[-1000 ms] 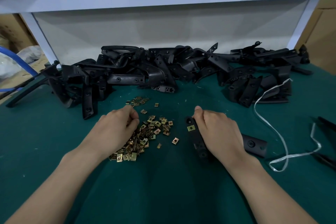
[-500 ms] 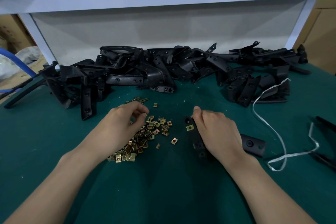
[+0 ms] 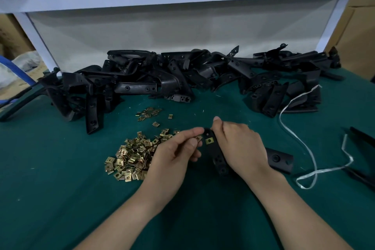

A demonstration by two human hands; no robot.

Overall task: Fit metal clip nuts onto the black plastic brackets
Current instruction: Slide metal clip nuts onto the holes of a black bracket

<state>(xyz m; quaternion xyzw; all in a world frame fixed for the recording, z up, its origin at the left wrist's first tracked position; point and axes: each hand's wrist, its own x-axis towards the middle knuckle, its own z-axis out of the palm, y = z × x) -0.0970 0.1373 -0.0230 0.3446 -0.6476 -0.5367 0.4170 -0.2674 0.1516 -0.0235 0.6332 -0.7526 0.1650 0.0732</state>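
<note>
My right hand (image 3: 239, 146) grips a long black plastic bracket (image 3: 216, 154) lying on the green table, thumb at its far end. One brass clip nut (image 3: 209, 140) sits on the bracket near that end. My left hand (image 3: 174, 152) pinches a second clip nut (image 3: 197, 138) between thumb and forefinger, right against the bracket's left edge. A heap of loose brass clip nuts (image 3: 132, 156) lies just left of my left hand. A smaller scatter of clip nuts (image 3: 149, 113) lies farther back.
A long pile of black brackets (image 3: 182, 79) runs across the back of the green table (image 3: 60, 189). Another bracket piece (image 3: 279, 159) lies right of my right hand. A white plastic strap (image 3: 304, 144) loops at the right, beside black parts (image 3: 363, 160) at the edge.
My left hand left the heap of clip nuts and moved right to the bracket, carrying one nut. My right hand and the bracket stayed almost still.
</note>
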